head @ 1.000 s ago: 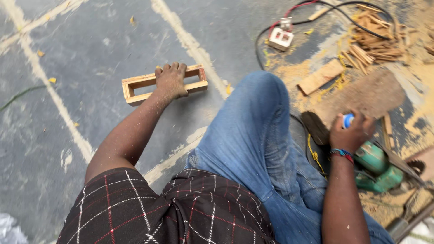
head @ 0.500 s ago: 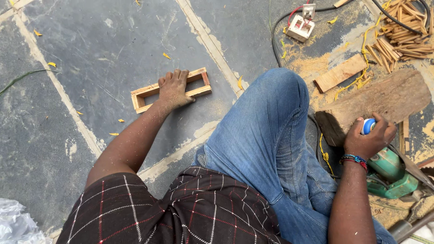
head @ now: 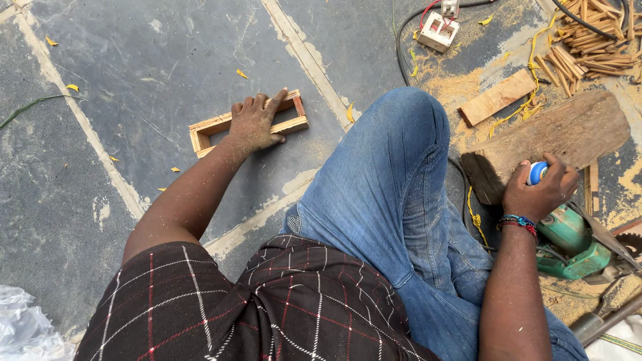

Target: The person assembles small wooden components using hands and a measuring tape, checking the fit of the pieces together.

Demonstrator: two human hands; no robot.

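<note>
The small wooden frame lies assembled on the stone floor, the left hand spread flat on it. The right hand is closed round a blue-capped bottle above the green power tool; gluing or finishing seems left.

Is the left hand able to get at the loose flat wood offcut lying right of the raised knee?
Probably not: the left hand rests on the wooden frame, and the raised knee lies between it and the offcut.

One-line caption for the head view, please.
Seated person's left hand presses a small wooden frame on the floor; right hand grips a blue-capped object.
</note>
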